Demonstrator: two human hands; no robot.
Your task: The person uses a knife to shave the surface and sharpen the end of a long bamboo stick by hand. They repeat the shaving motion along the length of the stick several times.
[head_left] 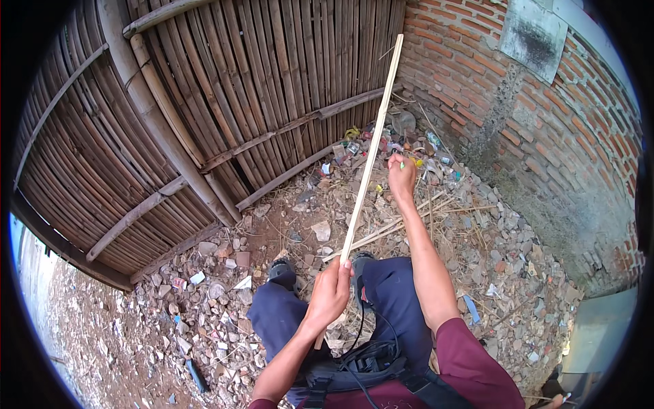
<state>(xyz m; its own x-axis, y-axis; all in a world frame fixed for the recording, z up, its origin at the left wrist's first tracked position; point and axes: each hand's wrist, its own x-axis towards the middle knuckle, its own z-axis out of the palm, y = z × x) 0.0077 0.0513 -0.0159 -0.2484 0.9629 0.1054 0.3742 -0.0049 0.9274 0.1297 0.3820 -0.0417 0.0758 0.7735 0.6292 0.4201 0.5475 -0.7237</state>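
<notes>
Your left hand (pixel 332 290) is closed tight around the bottom end of a long, thin bamboo stick (pixel 371 150). The stick points up and away from you, toward the bamboo fence (pixel 225 88). Your right hand (pixel 400 176) is farther up, right beside the stick, with its fingers curled; you cannot tell if it touches the stick. Below your hands, the ground (pixel 518 273) is covered with stones and trash. More thin sticks (pixel 409 218) lie there. A brick wall (pixel 545 123) stands on your right.
</notes>
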